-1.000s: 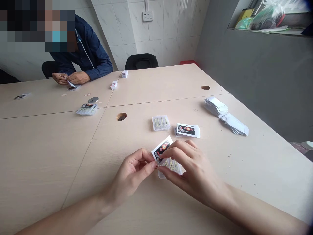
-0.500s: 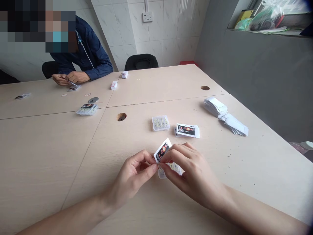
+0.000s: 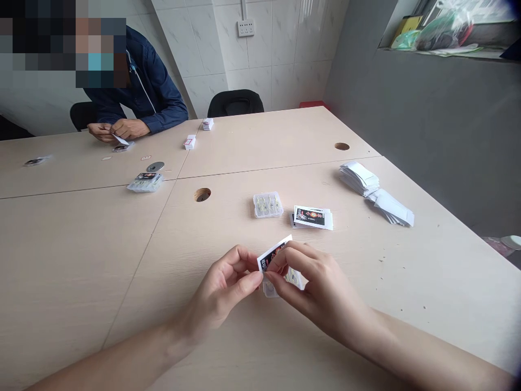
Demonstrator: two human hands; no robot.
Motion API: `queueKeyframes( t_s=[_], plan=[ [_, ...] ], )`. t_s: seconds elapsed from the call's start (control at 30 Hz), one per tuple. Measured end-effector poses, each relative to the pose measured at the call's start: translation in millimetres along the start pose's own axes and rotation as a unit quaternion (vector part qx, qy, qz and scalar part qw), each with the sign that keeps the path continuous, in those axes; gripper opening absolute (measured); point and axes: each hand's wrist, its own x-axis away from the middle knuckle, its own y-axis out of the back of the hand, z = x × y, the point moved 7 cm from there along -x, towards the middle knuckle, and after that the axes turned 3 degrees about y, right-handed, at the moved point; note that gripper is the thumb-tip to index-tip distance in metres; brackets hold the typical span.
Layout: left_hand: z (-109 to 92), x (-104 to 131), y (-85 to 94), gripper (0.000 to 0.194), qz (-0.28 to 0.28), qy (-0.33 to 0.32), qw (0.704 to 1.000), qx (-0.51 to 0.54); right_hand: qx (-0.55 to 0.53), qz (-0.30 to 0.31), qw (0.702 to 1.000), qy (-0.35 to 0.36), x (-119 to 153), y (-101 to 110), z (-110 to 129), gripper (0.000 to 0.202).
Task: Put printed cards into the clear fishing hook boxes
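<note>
A small white-edged label (image 3: 268, 258) with black print is held up at a slant in front of me. My left hand (image 3: 228, 289) pinches at its lower left corner with thumb and forefinger. My right hand (image 3: 315, 288) grips the lower edge, and its fingers cover part of the print. Just beneath, a clear plastic box (image 3: 270, 289) with small yellowish metal pieces lies on the table, partly hidden by my right hand. Farther off sits another clear box (image 3: 267, 205) of such pieces, beside a small pile of printed labels (image 3: 312, 217).
White paper slips (image 3: 360, 178) lie stacked and fanned at the right. Beyond the cable hole (image 3: 202, 195), clear boxes (image 3: 145, 183) are stacked near a metal disc (image 3: 155, 166). Across the table (image 3: 163, 260), a person in a blue jacket (image 3: 157, 92) handles a white slip.
The label has turned clockwise in my fingers, its top end tipping to the right. My hands stay almost in place. The other person's slip has shifted slightly.
</note>
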Motion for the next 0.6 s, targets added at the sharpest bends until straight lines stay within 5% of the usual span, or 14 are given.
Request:
queueKeyframes(
  t_s=[0.6],
  plan=[
    [2.9, -0.2, 6.5, 0.016, -0.035, 0.004, 0.999, -0.015, 0.061, -0.013, 0.995, 0.073, -0.7, 1.9, 6.6, 0.006]
  ],
)
